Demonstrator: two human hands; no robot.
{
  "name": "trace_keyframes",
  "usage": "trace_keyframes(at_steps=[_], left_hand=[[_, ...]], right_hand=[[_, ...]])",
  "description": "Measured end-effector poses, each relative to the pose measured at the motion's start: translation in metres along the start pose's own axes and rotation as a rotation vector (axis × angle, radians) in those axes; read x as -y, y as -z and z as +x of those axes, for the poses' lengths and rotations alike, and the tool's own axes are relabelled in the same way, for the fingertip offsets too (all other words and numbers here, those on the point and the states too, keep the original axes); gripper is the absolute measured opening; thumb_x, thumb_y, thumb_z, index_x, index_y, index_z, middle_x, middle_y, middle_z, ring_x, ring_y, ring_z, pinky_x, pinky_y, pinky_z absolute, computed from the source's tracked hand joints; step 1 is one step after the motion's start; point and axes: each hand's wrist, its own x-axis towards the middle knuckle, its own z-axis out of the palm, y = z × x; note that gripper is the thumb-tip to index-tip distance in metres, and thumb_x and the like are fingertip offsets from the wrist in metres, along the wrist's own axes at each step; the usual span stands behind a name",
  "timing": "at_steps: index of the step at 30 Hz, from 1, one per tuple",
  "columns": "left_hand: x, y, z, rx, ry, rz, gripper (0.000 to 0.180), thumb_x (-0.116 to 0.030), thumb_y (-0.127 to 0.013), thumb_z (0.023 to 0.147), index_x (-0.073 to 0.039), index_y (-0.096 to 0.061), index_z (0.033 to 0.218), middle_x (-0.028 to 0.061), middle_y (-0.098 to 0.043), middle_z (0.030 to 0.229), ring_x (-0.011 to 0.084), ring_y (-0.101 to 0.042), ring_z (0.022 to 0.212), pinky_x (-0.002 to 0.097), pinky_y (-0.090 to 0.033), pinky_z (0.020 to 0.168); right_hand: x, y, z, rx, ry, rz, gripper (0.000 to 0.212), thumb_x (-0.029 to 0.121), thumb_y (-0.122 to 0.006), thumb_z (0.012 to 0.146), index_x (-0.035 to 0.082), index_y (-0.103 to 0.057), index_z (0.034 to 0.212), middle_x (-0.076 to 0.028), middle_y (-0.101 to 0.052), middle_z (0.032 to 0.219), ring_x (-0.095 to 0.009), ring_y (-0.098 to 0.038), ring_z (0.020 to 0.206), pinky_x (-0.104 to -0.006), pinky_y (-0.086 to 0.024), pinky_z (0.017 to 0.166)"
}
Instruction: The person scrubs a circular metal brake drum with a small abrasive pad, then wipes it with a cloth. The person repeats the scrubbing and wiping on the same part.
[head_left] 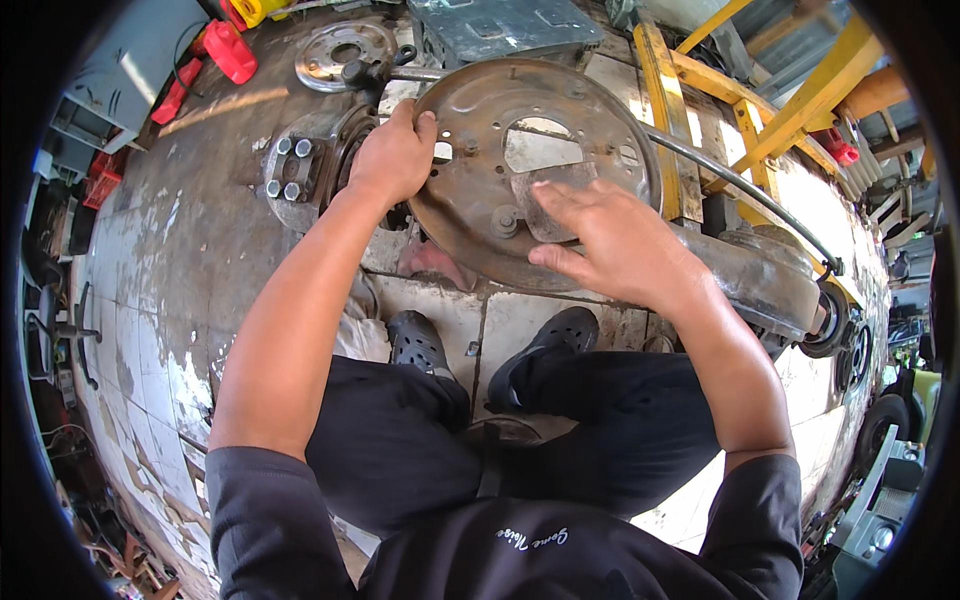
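Note:
A round, rust-brown brake backing plate stands tilted in front of me, with a large opening and several small holes in its face. My left hand is closed on its left edge, the thumb lying on the face. Under the fingers of my right hand is a worn brownish sheet that looks like sandpaper, held against the plate below the large opening. The right thumb sits apart, near the sheet's lower edge. My right palm hides part of the sheet and the plate's lower right.
Left of the plate is a metal bracket with several bolts. A long rod and a heavy axle housing extend right. Behind are a round metal disc, a dark box and a yellow frame. A reddish cloth lies below.

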Motion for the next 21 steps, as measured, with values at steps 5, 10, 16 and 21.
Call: trace_keyframes(at_steps=[5,10,16,21], left_hand=[[0.002,-0.004,0.003,-0.036,-0.005,-0.035,0.059,-0.043,-0.038,0.102,0.002,-0.046,0.140,0.0336,-0.060,0.123,0.0474,-0.057,0.117,0.0506,-0.043,0.101],[0.000,0.001,-0.002,-0.005,-0.005,-0.015,0.056,-0.041,-0.036,0.103,0.003,-0.046,0.137,0.0322,-0.062,0.120,0.0466,-0.059,0.115,0.0524,-0.044,0.099],[0.000,-0.001,0.000,-0.002,-0.008,-0.017,0.056,-0.041,-0.034,0.103,0.002,-0.045,0.138,0.0305,-0.063,0.120,0.0455,-0.060,0.114,0.0527,-0.045,0.099],[0.002,-0.004,0.001,-0.015,-0.003,-0.014,0.057,-0.041,-0.035,0.103,0.000,-0.044,0.141,0.0305,-0.063,0.121,0.0458,-0.060,0.114,0.0529,-0.045,0.099]], right_hand=[[-0.010,-0.013,-0.005,-0.066,-0.011,-0.213,0.074,0.050,-0.067,0.087,-0.002,-0.053,0.138,-0.022,-0.047,0.148,-0.042,-0.045,0.135,-0.0497,-0.036,0.113],[0.002,-0.015,-0.008,-0.011,-0.026,-0.279,0.079,0.055,-0.065,0.087,-0.002,-0.051,0.140,-0.026,-0.047,0.146,-0.042,-0.044,0.137,-0.0510,-0.035,0.113],[0.017,-0.019,-0.009,-0.033,-0.025,-0.395,0.078,0.052,-0.063,0.089,-0.008,-0.050,0.138,-0.028,-0.049,0.143,-0.038,-0.047,0.135,-0.0471,-0.038,0.112],[0.017,-0.020,-0.017,-0.018,0.033,-0.355,0.074,0.050,-0.062,0.091,-0.008,-0.052,0.136,-0.027,-0.054,0.140,-0.038,-0.054,0.129,-0.0435,-0.043,0.108]])
